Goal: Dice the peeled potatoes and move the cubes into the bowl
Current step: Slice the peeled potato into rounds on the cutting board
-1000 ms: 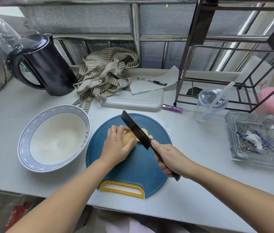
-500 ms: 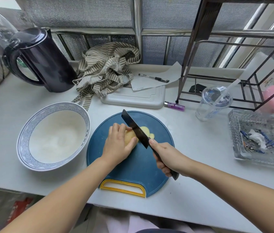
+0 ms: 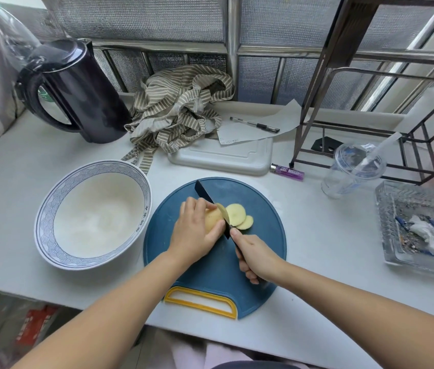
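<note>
A peeled potato (image 3: 212, 218) lies on the round blue cutting board (image 3: 258, 243). My left hand (image 3: 193, 230) grips it from the left, fingers curled over its top. My right hand (image 3: 255, 258) grips the handle of a black knife (image 3: 206, 194), whose blade is down in the potato beside my left fingers. A fresh slice leans off the blade, and two round slices (image 3: 238, 216) lie flat just to the right of it. The white bowl with a blue patterned rim (image 3: 50, 206) stands left of the board, with nothing in it.
A black kettle (image 3: 77, 89) and a striped cloth (image 3: 178, 107) sit at the back. A white board (image 3: 221, 158), paper, pen, purple lighter (image 3: 287, 171), plastic cup (image 3: 349, 171), metal rack (image 3: 370, 102) and glass tray (image 3: 423, 227) fill the back and right.
The knife blade has come down through the potato. Slices now show to the right of the blade. My left hand stays on the potato.
</note>
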Action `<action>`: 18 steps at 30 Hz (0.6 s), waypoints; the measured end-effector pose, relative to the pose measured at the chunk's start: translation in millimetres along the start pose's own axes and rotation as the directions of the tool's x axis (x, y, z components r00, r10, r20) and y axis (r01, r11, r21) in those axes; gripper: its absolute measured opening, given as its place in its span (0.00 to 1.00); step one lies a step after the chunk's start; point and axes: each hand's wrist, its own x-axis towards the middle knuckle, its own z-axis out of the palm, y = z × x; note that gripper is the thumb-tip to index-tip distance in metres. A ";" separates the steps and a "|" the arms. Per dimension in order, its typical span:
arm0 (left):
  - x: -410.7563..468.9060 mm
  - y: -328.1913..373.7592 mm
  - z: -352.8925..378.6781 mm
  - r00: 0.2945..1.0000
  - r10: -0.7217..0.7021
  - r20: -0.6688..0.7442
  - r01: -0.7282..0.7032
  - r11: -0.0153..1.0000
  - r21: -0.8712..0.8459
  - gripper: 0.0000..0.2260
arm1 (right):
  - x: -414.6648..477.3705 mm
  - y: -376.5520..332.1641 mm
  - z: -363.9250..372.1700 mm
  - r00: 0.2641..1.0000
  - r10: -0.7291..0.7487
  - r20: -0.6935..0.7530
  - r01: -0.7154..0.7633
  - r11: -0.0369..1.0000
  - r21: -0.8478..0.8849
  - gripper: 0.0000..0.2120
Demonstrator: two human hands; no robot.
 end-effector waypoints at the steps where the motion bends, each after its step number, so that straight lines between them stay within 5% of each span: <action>1: 0.2 0.2 0.3 1.000 -0.005 0.002 0.005 1.000 -0.001 0.16 | 0.8 3.3 2.5 1.000 -0.001 -0.010 0.001 1.000 0.009 0.24; 9: -4.3 -0.2 2.6 0.999 0.012 -0.042 -0.013 1.000 -0.015 0.15 | 1.5 9.9 7.1 0.999 -0.017 -0.042 0.021 0.995 0.102 0.22; 18: -4.8 1.6 -2.7 0.996 -0.001 -0.088 -0.008 0.994 -0.105 0.21 | -6.6 18.2 -13.6 0.996 0.036 0.079 -0.059 0.951 0.304 0.25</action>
